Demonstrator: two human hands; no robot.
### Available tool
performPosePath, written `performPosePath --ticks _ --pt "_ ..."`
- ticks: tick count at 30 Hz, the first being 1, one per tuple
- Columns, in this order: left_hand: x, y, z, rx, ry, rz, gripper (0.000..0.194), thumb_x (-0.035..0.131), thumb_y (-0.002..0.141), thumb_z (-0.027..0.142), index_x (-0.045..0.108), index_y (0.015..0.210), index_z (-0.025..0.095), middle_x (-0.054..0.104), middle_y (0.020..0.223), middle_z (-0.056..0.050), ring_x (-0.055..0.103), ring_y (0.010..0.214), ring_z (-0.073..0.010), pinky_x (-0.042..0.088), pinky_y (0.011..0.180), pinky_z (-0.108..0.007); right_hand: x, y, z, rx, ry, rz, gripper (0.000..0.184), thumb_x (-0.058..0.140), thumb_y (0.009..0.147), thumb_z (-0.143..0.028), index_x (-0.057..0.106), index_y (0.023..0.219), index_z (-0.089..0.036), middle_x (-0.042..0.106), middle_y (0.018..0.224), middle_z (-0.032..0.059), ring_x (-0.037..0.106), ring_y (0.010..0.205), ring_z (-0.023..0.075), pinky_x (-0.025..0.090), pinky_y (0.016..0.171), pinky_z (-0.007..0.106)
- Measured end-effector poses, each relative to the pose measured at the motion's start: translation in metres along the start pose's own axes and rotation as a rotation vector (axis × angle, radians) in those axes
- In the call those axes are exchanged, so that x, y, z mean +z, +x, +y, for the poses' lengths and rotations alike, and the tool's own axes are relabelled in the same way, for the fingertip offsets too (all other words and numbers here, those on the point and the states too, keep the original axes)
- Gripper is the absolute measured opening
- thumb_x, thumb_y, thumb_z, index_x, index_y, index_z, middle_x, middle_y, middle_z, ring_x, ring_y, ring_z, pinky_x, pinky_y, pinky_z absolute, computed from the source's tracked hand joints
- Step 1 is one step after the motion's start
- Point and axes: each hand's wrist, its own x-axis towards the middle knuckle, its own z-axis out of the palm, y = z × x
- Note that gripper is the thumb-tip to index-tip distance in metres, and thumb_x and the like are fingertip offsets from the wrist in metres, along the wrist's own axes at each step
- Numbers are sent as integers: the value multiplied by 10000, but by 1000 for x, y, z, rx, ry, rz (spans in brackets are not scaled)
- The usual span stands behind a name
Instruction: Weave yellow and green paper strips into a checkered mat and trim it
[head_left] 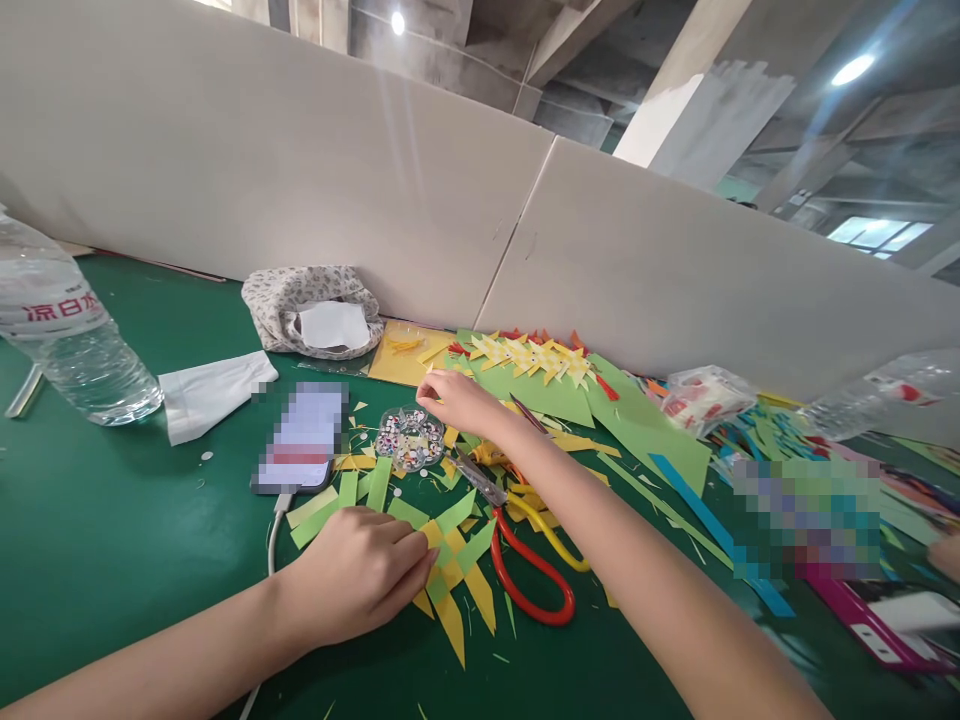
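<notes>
My left hand (pixel 360 570) rests with curled fingers on a woven piece of green and yellow paper strips (pixel 450 560), pressing its left edge onto the green table (pixel 112 520). My right hand (pixel 457 398) reaches forward over a small round clear dish of googly eyes (pixel 409 437); its fingertips are pinched together just above the dish's far edge, and whatever is between them is too small to see. Scissors with red and yellow handles (pixel 525 550) lie between my two arms.
A phone (pixel 300 440) on a white cable lies left of the dish. A water bottle (pixel 64 335), a white tissue (pixel 210 395) and a patterned fabric pouch (pixel 311 310) sit at the left and back. Cut paper sheets (pixel 570 390) and packets (pixel 701 395) spread right, before a white partition (pixel 450 190).
</notes>
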Motion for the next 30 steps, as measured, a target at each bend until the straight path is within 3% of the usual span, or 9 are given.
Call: performPosePath --ticks 10,15,21,26,30 --pt "0 0 -2 15 12 36 303 319 916 242 453 651 182 466 522 36 367 419 -93 255 430 -255 14 10 2 3 183 8 175 540 715 -21 650 783 -138 674 760 31 598 703 109 423 651 214" --pt "0 0 -1 23 22 56 299 327 912 232 452 645 182 460 516 39 358 415 -95 251 425 -256 13 11 -1 7 202 2 198 538 742 -36 646 863 -150 687 801 28 613 726 102 438 678 209" --pt "0 0 0 25 4 51 304 328 913 233 459 643 179 461 514 37 360 416 -92 254 426 -248 1 3 1 44 118 -23 133 546 801 -148 652 879 -168 687 832 27 606 749 111 420 676 221" --pt "1 1 -1 21 3 54 314 327 914 243 458 636 179 456 509 35 353 414 -93 252 422 -246 -12 -6 4 76 -30 -100 64 631 753 -209 689 740 -185 666 806 43 585 756 150 378 619 244" --pt "1 0 -1 19 6 48 307 327 914 241 462 644 180 461 515 34 355 416 -95 251 426 -251 -10 -7 3 79 -129 -182 50 696 697 -230 701 692 -180 659 770 63 582 812 189 357 610 252"
